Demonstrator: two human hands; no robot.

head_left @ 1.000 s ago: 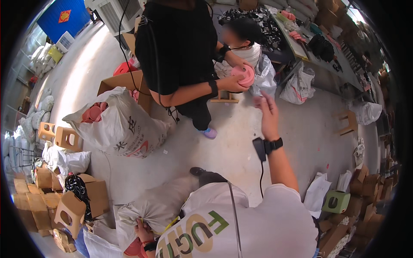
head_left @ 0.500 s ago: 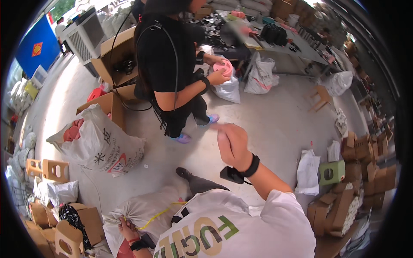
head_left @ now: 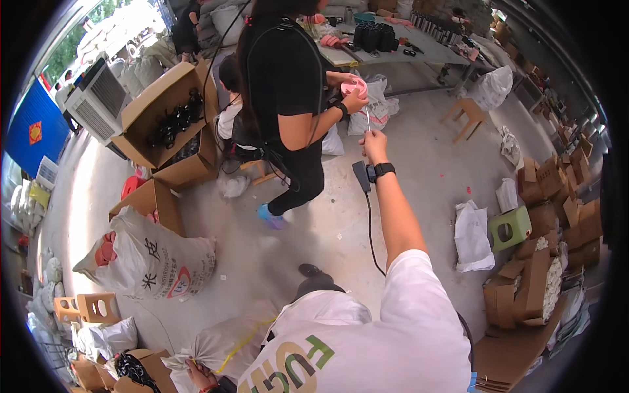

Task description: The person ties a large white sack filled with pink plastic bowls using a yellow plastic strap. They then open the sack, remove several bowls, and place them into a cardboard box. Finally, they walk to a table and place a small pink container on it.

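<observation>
While the right hand point(head_left: 375, 142) is reaching out at arm's length, its fingers are pinching a thin white stick point(head_left: 368, 120), apparently to offer it to the co-worker's hand point(head_left: 354, 101) holding a pink cup point(head_left: 354, 85). Stick's long axis is pointing upward. Left hand point(head_left: 200, 374) is gripping a grey sack point(head_left: 229, 340) by its neck, low left.

Printed white sack point(head_left: 154, 265) lower left; open brown cartons point(head_left: 167, 118) upper left.

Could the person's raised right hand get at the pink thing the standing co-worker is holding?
Probably yes. The right hand, pinching a thin white stick, is stretched out just below the pink thing in the co-worker's hand, with only open air between them.
</observation>
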